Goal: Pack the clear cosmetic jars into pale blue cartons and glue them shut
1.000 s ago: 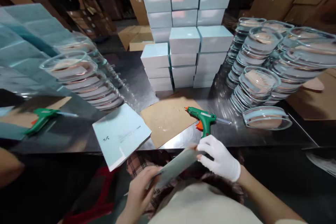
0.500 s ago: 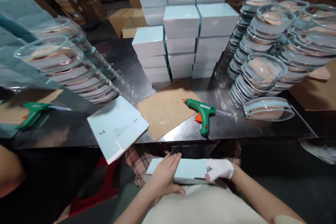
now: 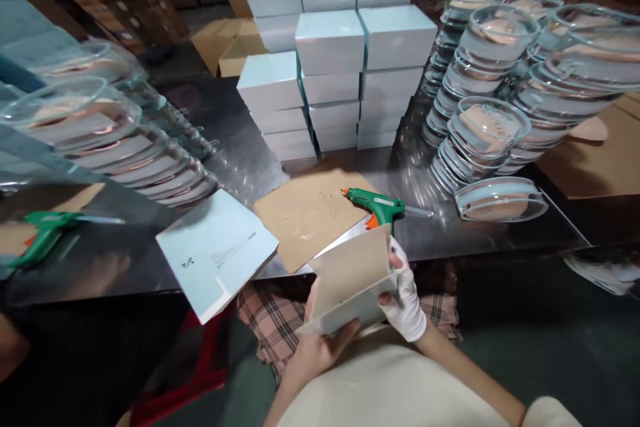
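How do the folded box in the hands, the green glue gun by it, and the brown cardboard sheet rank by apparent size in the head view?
1. Brown cardboard sheet, though the box hides its near corner.
2. Folded box: looks almost as large, but it is nearer the camera, so this ranking is unsure.
3. Green glue gun, clearly smallest.

Both hands grip a half-opened box blank [image 3: 353, 280] just below the table's [image 3: 475, 240] near edge: bare left hand [image 3: 320, 347] underneath, gloved right hand [image 3: 404, 293] on its right side. A green glue gun [image 3: 380, 205] lies on brown cardboard [image 3: 300, 213]; pale blue boxes [image 3: 330, 73] stack toward the far edge.
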The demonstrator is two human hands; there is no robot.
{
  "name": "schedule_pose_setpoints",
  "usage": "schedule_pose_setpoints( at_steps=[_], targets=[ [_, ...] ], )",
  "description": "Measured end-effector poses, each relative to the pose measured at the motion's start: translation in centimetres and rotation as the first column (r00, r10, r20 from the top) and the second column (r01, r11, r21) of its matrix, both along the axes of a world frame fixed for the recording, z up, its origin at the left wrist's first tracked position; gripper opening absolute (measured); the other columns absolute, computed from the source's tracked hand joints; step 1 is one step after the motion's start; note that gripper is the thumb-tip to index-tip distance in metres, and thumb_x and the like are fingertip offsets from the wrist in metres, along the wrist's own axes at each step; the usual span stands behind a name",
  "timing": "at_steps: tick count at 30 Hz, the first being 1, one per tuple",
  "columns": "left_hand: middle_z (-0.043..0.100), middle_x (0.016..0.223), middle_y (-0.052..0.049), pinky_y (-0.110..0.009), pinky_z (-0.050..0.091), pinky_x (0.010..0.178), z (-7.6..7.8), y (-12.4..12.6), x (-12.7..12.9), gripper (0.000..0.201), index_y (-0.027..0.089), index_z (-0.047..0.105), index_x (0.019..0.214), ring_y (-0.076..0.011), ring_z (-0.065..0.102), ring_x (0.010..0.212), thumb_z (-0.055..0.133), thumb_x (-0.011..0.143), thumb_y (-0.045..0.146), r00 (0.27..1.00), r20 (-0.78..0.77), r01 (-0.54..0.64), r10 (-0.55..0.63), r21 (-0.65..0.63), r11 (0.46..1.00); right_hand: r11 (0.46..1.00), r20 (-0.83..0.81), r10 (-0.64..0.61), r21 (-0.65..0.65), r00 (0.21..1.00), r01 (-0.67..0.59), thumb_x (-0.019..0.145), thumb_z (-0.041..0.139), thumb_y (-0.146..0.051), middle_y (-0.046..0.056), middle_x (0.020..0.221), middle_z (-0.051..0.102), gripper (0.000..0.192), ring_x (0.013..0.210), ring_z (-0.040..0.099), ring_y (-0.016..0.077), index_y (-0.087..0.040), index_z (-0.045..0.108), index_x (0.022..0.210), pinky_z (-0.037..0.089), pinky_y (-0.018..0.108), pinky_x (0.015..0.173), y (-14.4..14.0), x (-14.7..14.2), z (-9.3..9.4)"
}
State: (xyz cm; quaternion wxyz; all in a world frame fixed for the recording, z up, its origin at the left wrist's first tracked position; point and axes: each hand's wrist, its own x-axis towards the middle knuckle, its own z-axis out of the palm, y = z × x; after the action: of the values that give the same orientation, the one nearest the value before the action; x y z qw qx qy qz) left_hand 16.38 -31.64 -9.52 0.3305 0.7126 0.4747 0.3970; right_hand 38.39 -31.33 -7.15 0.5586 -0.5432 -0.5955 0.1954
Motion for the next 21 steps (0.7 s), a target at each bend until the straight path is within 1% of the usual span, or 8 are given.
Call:
schedule_pose_setpoints(
  at_steps=[3,6,10,12,14,16,18,21],
  targets=[
    [0.066,0.127,-0.017,-0.061,0.059,0.099,-0.7,-0.3,0.5,0.074,0.026,0.066,0.120,-0.0429,0.064,0.127,0.056,0.081,0.088,0.973,0.207,-0.101,0.103,-0.023,0.995,0.996,-0.059,0.087,-0.009,0.994,-0.088,0.091,0.054,-0.074,0.013,0.145,0.060,0.053,0.134,0.062,0.0327,-0.029,0.066,0.117,0.054,0.051,0.109,0.5,-0.6,1.8],
    [0.066,0.122,-0.018,-0.055,0.060,0.095,-0.5,0.1,1.9,0.080,0.026,0.060,0.125,-0.0376,0.068,0.118,0.031,0.088,0.091,0.918,0.334,-0.202,0.213,-0.067,0.977,0.997,-0.164,0.006,-0.076,0.986,-0.019,0.097,0.056,-0.058,0.016,0.141,0.065,0.044,0.124,0.069,0.0302,-0.025,0.064,0.124,0.059,0.043,0.100,0.8,-1.7,2.8],
    [0.060,0.137,-0.016,-0.046,0.059,0.096,0.6,1.3,2.0,0.062,0.031,0.051,0.135,-0.0306,0.066,0.124,0.060,0.092,0.073,0.970,0.236,-0.094,0.065,0.114,0.989,0.985,-0.304,-0.168,-0.081,0.938,0.150,0.097,0.054,-0.035,0.018,0.151,0.057,0.050,0.127,0.068,0.0261,-0.025,0.039,0.145,0.060,0.043,0.100,1.4,-2.2,2.5],
    [0.062,0.136,-0.013,-0.043,0.059,0.094,1.0,2.0,1.1,0.048,0.030,0.061,0.124,-0.0288,0.068,0.121,0.077,0.088,0.057,0.990,0.135,0.015,-0.047,0.228,0.974,0.988,-0.314,-0.139,-0.103,0.939,0.112,0.096,0.053,-0.032,0.019,0.149,0.059,0.052,0.117,0.072,0.0241,-0.025,0.037,0.145,0.062,0.040,0.091,1.7,-1.0,2.5],
    [0.066,0.129,-0.012,-0.039,0.059,0.090,1.1,2.6,0.1,0.035,0.026,0.068,0.112,-0.0281,0.070,0.116,0.081,0.086,0.045,0.995,0.089,0.024,-0.049,0.257,0.966,0.971,-0.171,-0.141,-0.218,0.975,0.102,0.100,0.047,-0.035,0.018,0.138,0.066,0.044,0.106,0.075,0.0226,-0.022,0.045,0.142,0.062,0.038,0.086,2.5,1.2,3.1],
    [0.069,0.121,-0.012,-0.038,0.059,0.090,0.9,2.9,-0.5,0.031,0.023,0.071,0.107,-0.0288,0.070,0.114,0.080,0.086,0.044,0.994,0.104,-0.056,0.032,0.228,0.972,0.910,0.061,-0.202,-0.356,0.978,0.210,0.102,0.045,-0.043,0.017,0.126,0.071,0.040,0.102,0.074,0.0242,-0.018,0.059,0.130,0.060,0.039,0.088,4.0,3.6,4.3],
    [0.070,0.117,-0.012,-0.039,0.058,0.093,0.6,3.2,-0.7,0.031,0.022,0.071,0.106,-0.0291,0.069,0.114,0.078,0.087,0.045,0.986,0.128,-0.129,0.107,0.174,0.976,0.780,0.282,-0.217,-0.526,0.935,0.340,0.096,0.055,-0.053,0.017,0.118,0.074,0.042,0.106,0.073,0.0287,-0.017,0.068,0.112,0.057,0.041,0.092,6.2,5.5,5.6],
    [0.069,0.116,-0.010,-0.041,0.055,0.098,0.4,3.4,-0.5,0.035,0.022,0.070,0.104,-0.0288,0.067,0.116,0.078,0.085,0.050,0.971,0.160,-0.194,0.175,0.111,0.975,0.607,0.360,-0.150,-0.702,0.921,0.373,0.074,0.081,-0.051,0.018,0.103,0.077,0.040,0.102,0.074,0.0337,-0.017,0.071,0.092,0.055,0.038,0.085,9.6,6.7,6.7]
  ],
)
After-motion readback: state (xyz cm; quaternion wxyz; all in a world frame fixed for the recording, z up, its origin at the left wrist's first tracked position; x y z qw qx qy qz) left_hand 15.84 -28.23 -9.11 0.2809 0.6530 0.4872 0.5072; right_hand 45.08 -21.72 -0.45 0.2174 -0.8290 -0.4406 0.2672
